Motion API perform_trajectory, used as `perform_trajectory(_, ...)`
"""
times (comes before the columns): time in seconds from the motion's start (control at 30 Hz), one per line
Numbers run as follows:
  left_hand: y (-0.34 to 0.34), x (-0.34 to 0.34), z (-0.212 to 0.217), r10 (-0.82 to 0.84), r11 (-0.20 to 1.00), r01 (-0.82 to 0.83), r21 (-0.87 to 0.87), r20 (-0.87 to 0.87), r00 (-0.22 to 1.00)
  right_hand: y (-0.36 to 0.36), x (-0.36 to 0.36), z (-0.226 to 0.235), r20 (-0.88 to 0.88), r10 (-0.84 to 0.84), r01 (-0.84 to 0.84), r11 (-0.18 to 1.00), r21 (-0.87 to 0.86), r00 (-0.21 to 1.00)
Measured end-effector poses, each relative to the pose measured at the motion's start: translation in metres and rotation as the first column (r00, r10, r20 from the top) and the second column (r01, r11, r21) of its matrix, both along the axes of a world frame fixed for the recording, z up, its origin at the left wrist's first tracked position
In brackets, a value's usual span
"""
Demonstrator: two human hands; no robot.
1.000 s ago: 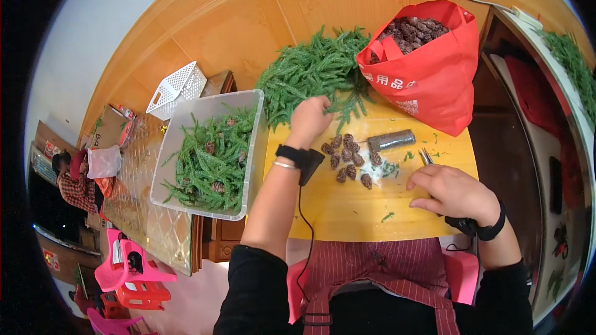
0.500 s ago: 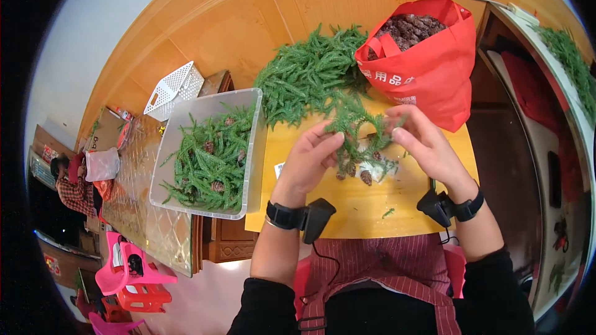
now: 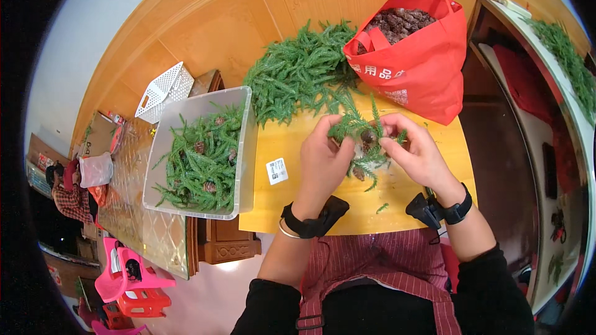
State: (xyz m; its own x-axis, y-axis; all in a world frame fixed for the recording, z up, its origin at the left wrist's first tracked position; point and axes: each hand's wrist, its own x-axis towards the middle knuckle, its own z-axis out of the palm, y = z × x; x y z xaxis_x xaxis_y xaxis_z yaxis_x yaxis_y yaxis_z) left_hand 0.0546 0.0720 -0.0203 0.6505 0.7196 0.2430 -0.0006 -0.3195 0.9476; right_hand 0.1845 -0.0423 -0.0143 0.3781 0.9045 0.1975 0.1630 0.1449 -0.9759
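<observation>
Between my hands is a green artificial pine sprig (image 3: 354, 125) with a brown pine cone (image 3: 367, 137) at its middle. My left hand (image 3: 328, 156) pinches the sprig's left side, thumb against the fingers. On the other side my right hand (image 3: 415, 149) grips it with thumb and forefinger close to the cone. Another cone (image 3: 359, 174) shows just below, partly among the needles. Under the hands lies the yellow tabletop (image 3: 298, 205), with a small green scrap (image 3: 382, 208) near its front edge.
A clear plastic bin (image 3: 247, 149) of sprigs with cones stands left. Behind lies a heap of green sprigs (image 3: 298, 74). A red bag (image 3: 428, 68) full of pine cones stands back right. A white label (image 3: 277, 171) lies beside the bin. A person (image 3: 68, 192) is far left.
My hands have closed in on the sprig, and the left has turned more upright. A cone now shows between my fingertips. The whole view has shifted slightly.
</observation>
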Motion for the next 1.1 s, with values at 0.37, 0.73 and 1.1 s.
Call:
perform_trajectory(0.37,0.016,-0.013,-0.006,-0.307,0.897,0.323,-0.303,0.1,0.946,-0.005,0.003,-0.002,0.407,-0.158,0.132,0.987,0.091,0.9)
perform_trajectory(0.73,0.0,-0.007,0.006,-0.148,0.989,0.149,0.008,-0.084,0.985,-0.01,-0.004,0.007,0.491,-0.215,0.145,0.974,0.176,0.844)
perform_trajectory(1.1,-0.003,-0.011,0.002,-0.195,0.951,0.215,-0.221,0.108,0.975,-0.012,-0.002,-0.001,0.333,-0.247,0.211,0.967,0.142,0.91)
